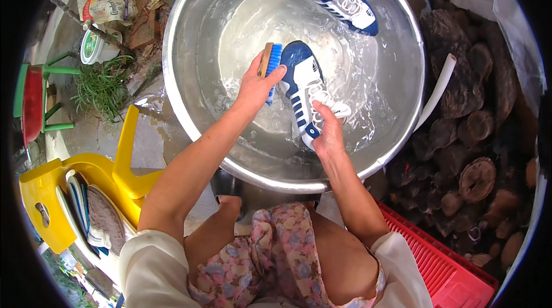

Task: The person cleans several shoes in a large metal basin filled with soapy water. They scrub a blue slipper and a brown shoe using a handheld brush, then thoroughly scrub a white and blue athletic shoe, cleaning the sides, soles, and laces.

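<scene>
Over a big round metal basin point(183, 101) of water, my left hand point(256, 87) is closed round a scrub brush point(267, 64) with a wooden back and blue bristles. Its bristles face the toe of a white and navy sneaker point(302, 75), close beside it; I cannot tell whether they touch. My right hand point(329, 133) grips that sneaker near the heel, thumb over the laces and the other fingers hidden beneath. The toe points away from me. A matching sneaker point(339, 0) lies at the basin's far right side, partly in the water.
Stacked firewood point(460, 130) and a white pipe point(440, 87) border the basin's right. A red plastic crate point(437, 256) is at lower right. On the left stand a yellow plastic chair point(49, 187) with shoe-like items on it, a grass clump point(100, 87) and a white tub point(100, 46).
</scene>
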`<state>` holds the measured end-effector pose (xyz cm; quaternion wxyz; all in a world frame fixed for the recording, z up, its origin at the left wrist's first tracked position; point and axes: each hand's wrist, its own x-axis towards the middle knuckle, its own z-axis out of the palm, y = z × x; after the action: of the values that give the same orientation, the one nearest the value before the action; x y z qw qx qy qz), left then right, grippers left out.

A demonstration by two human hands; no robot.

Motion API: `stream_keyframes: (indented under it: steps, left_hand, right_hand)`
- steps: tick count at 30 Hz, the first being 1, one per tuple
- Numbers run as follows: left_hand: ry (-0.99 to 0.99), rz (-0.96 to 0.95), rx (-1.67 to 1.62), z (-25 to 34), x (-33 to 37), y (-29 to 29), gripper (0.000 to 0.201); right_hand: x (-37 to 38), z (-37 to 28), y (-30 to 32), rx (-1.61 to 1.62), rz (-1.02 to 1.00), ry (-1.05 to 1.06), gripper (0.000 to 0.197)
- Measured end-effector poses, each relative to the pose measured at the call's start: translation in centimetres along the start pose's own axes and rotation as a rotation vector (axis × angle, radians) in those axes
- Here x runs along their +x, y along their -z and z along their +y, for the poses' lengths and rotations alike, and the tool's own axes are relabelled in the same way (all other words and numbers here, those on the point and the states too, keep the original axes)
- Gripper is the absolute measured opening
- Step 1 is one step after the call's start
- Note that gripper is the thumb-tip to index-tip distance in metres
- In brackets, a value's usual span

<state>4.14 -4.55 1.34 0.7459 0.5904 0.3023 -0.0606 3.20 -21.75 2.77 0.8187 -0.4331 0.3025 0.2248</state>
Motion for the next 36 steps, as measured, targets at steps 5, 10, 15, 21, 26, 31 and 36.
stream_keyframes:
  steps: [5,10,15,21,26,31,36]
  left_hand:
    - [-0.028,-0.01,0.065,-0.3,-0.5,0.1,0.065]
    - [0.026,-0.004,0.006,-1.1,-0.4,0.4,0.064]
    - [0.041,0.005,0.006,-1.4,-0.9,0.2,0.067]
    - [0.051,0.034,0.022,-1.9,-2.1,-0.7,0.069]
    - [0.074,0.014,-0.014,-2.0,-2.0,0.0,0.068]
    - [0.116,0.032,-0.008,-2.7,-2.5,1.0,0.067]
    - [0.167,0.058,-0.008,-1.7,-3.2,0.4,0.066]
  right_hand:
    - [0.0,0.5,1.3,0.014,-0.052,-0.018,0.043]
    - [-0.2,0.8,1.9,0.053,-0.104,-0.151,0.04]
    - [-0.3,1.4,1.7,0.056,-0.153,-0.129,0.04]
    - [2.0,0.6,-0.5,-0.094,-0.001,-0.013,0.039]
    - [1.8,0.2,-0.3,-0.046,0.067,-0.144,0.039]
    - [0.3,1.6,-0.4,-0.04,0.041,0.058,0.046]
    - [-0.8,1.4,0.3,0.043,-0.073,-0.019,0.047]
